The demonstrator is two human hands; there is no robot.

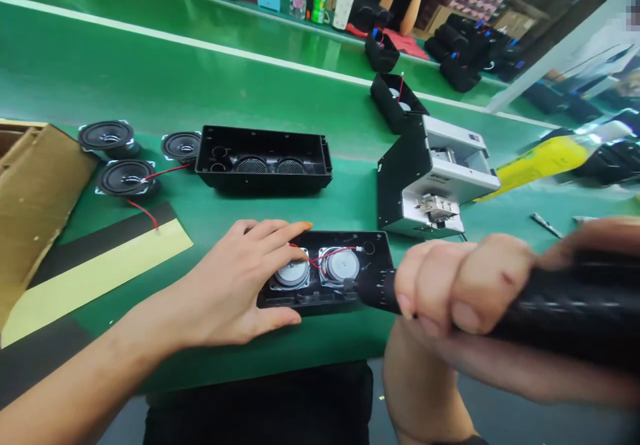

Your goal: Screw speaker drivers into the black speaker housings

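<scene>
Our left hand (240,288) lies open on the speaker housing (373,268); our right hand (465,291) grips the screwdriver (575,305); housing looks light, stiff; we'd hold edges, not wires (314,259).

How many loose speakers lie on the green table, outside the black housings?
3. The first speaker is far left by the cardboard box; the second speaker lies next to it, nearer the camera; the third speaker sits beside the empty housing. The box may hide more.
</scene>
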